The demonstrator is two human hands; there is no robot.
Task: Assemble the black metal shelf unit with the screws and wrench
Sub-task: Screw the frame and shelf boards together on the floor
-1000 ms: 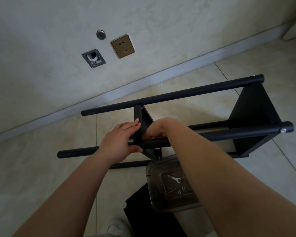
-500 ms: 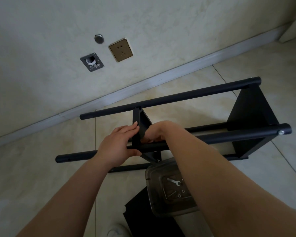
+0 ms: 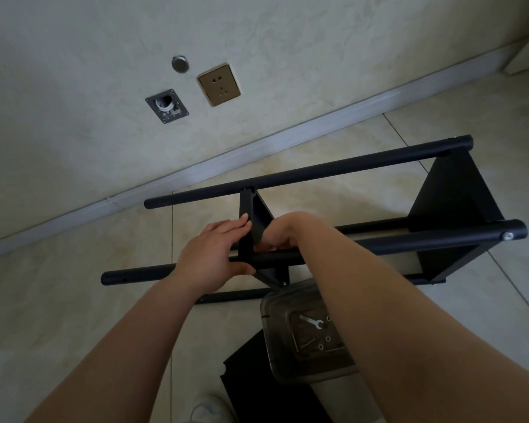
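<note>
My left fingers [image 3: 237, 225] lie against the shelf panel [image 3: 251, 227], my right fingers [image 3: 269, 245] just beyond it; the tray [image 3: 287, 303] holding the wrench [image 3: 311, 322] sits nearer me.

A single head-worn wide-angle view looks steeply down and forward from close above the forearms, tilted so the baseboard [image 3: 257, 145] runs diagonally. It takes in the wall [image 3: 74, 41] ahead, the tiled floor [image 3: 43, 300] below and the shelf frame [image 3: 348, 166] near centre.
</note>
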